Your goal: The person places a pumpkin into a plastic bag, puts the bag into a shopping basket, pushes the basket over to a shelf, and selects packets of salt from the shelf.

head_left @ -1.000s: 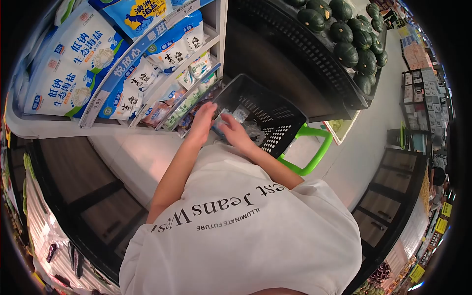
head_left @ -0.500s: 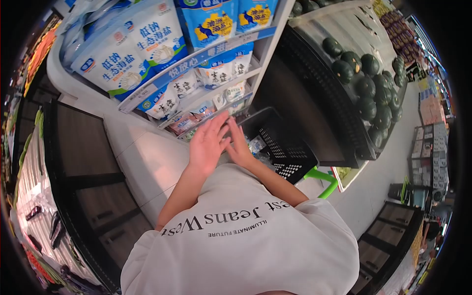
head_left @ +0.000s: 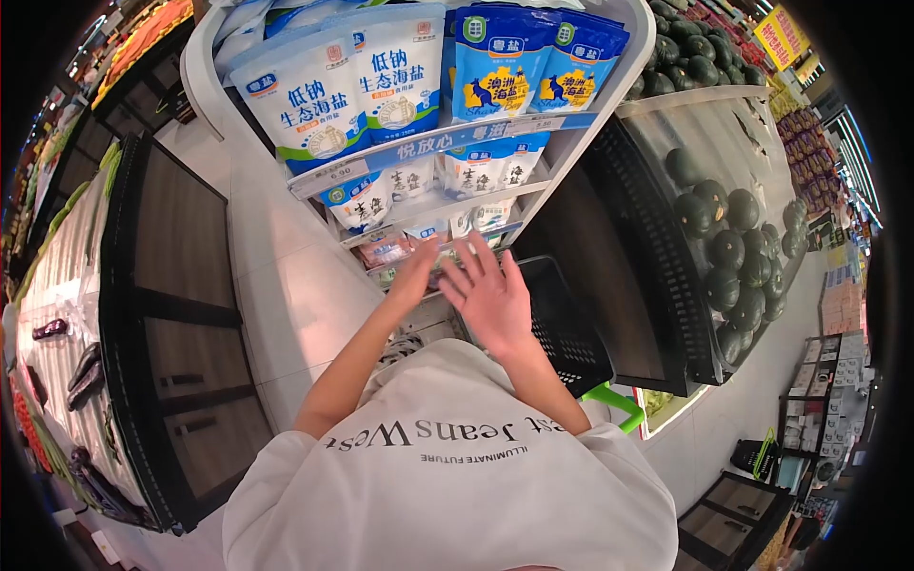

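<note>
My right hand (head_left: pixel 495 303) is held up in front of my shirt with its fingers spread and nothing in it. Close beside it, my left hand (head_left: pixel 415 272) is raised with its fingers stretched out, also holding nothing. Beyond both hands stands a white shelf rack of salt bags, with white-and-blue bags (head_left: pixel 319 112) and blue-and-yellow bags (head_left: pixel 500 67) at the top. Smaller white bags (head_left: pixel 476 173) fill the tier below. A black shopping basket (head_left: pixel 574 357) with a green handle (head_left: pixel 617 407) sits low behind my right forearm, which partly hides it.
Dark green squashes (head_left: pixel 743 252) lie on a sloping display at right, above a black crate-like side panel (head_left: pixel 657 257). On the left, a dark wood-fronted counter (head_left: pixel 181 295) carries eggplants (head_left: pixel 86 376). Pale floor tiles (head_left: pixel 271 257) run between counter and rack.
My view has turned, so the rack now sits further right and more upright. My hands have shifted: the right is now more spread and nearer, the left turned more edge-on.
</note>
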The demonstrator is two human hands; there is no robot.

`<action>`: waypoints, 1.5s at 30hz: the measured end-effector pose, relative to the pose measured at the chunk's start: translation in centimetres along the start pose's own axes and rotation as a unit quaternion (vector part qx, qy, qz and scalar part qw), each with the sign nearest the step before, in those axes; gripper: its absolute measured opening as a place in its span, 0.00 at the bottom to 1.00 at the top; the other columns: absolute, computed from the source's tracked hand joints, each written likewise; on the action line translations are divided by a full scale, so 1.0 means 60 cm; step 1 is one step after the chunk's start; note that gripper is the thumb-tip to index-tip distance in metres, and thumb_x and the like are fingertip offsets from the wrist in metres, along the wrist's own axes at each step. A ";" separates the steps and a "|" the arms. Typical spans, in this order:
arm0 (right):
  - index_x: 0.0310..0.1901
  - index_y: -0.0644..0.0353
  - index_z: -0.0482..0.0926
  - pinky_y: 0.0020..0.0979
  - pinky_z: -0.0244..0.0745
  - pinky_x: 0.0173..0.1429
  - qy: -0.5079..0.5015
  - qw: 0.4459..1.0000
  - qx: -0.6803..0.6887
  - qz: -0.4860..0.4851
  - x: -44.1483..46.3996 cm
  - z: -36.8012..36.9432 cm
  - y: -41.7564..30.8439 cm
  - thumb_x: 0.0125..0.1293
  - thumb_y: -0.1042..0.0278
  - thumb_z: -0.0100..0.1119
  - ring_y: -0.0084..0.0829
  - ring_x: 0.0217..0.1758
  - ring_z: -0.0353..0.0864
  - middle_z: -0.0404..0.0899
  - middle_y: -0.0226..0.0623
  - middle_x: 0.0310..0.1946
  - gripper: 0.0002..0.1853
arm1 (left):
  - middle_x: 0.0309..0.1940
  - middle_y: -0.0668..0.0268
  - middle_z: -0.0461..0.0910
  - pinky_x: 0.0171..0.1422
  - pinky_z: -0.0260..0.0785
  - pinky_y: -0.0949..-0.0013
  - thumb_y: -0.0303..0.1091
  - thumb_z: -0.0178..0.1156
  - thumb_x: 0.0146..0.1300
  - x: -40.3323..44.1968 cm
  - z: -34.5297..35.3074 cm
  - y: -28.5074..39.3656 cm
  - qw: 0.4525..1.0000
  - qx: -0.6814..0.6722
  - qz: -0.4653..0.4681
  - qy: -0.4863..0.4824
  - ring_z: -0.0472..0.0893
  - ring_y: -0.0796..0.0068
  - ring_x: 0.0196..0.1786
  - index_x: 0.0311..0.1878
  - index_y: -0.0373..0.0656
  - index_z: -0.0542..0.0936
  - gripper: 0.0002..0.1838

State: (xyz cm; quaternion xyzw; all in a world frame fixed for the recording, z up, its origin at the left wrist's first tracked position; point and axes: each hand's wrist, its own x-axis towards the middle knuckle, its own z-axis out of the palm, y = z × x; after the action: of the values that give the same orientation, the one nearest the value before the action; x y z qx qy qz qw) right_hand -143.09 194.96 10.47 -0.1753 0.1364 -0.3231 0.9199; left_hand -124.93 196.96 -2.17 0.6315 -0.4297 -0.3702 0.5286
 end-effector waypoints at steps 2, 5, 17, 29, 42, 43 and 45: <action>0.71 0.56 0.47 0.41 0.41 0.75 -0.024 0.977 -0.171 -0.125 -0.007 0.015 0.001 0.71 0.41 0.31 0.41 0.73 0.51 0.54 0.42 0.69 0.35 | 0.61 0.57 0.70 0.69 0.53 0.54 0.59 0.39 0.67 -0.016 0.012 0.043 0.972 -0.132 -0.195 0.004 0.66 0.60 0.65 0.64 0.43 0.68 0.33; 0.70 0.59 0.52 0.49 0.34 0.75 -0.135 0.766 -0.536 -0.328 0.034 -0.063 0.058 0.68 0.49 0.37 0.45 0.74 0.47 0.52 0.47 0.70 0.33 | 0.61 0.59 0.70 0.69 0.53 0.56 0.62 0.36 0.67 -0.055 0.051 0.077 0.839 -0.434 -0.237 -0.226 0.66 0.63 0.64 0.65 0.44 0.66 0.35; 0.64 0.63 0.62 0.41 0.64 0.64 -0.021 0.634 -0.764 0.117 0.048 -0.481 0.196 0.62 0.52 0.54 0.51 0.64 0.66 0.68 0.53 0.60 0.33 | 0.59 0.63 0.72 0.61 0.62 0.66 0.51 0.44 0.69 -0.097 0.040 0.098 0.922 -0.197 -0.275 -0.186 0.73 0.70 0.57 0.63 0.50 0.68 0.25; 0.51 0.62 0.78 0.39 0.68 0.61 0.087 0.541 -0.755 0.360 -0.066 -0.703 0.205 0.49 0.44 0.55 0.47 0.58 0.74 0.75 0.56 0.52 0.33 | 0.47 0.52 0.79 0.51 0.71 0.62 0.46 0.60 0.56 -0.179 -0.038 -0.161 0.945 0.235 -0.215 -0.072 0.79 0.60 0.49 0.57 0.36 0.72 0.30; 0.44 0.56 0.82 0.40 0.72 0.57 0.064 0.552 -0.775 0.302 -0.045 -0.699 0.209 0.51 0.45 0.54 0.45 0.52 0.78 0.79 0.48 0.47 0.26 | 0.51 0.49 0.77 0.62 0.65 0.59 0.50 0.47 0.59 -0.214 -0.105 -0.322 0.797 0.438 -0.375 -0.179 0.74 0.53 0.57 0.52 0.42 0.78 0.26; 0.44 0.56 0.82 0.40 0.72 0.56 0.079 0.553 -0.778 0.288 -0.049 -0.694 0.204 0.51 0.45 0.55 0.45 0.52 0.78 0.80 0.48 0.46 0.25 | 0.52 0.50 0.77 0.63 0.64 0.60 0.50 0.48 0.60 -0.221 -0.105 -0.305 0.822 0.417 -0.357 -0.155 0.74 0.53 0.57 0.52 0.42 0.78 0.25; 0.43 0.56 0.83 0.40 0.72 0.56 0.112 0.558 -0.780 0.259 -0.059 -0.678 0.205 0.52 0.46 0.55 0.45 0.51 0.79 0.80 0.47 0.45 0.24 | 0.53 0.51 0.77 0.63 0.63 0.62 0.49 0.48 0.60 -0.229 -0.116 -0.321 0.861 0.396 -0.265 -0.179 0.74 0.53 0.57 0.52 0.42 0.78 0.25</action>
State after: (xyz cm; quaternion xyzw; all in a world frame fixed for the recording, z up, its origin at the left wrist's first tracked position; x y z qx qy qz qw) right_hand -153.86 196.69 -30.74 -0.7444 0.4763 0.1449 0.4449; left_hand -120.50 213.63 -19.83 0.8008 -0.4439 -0.4010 0.0301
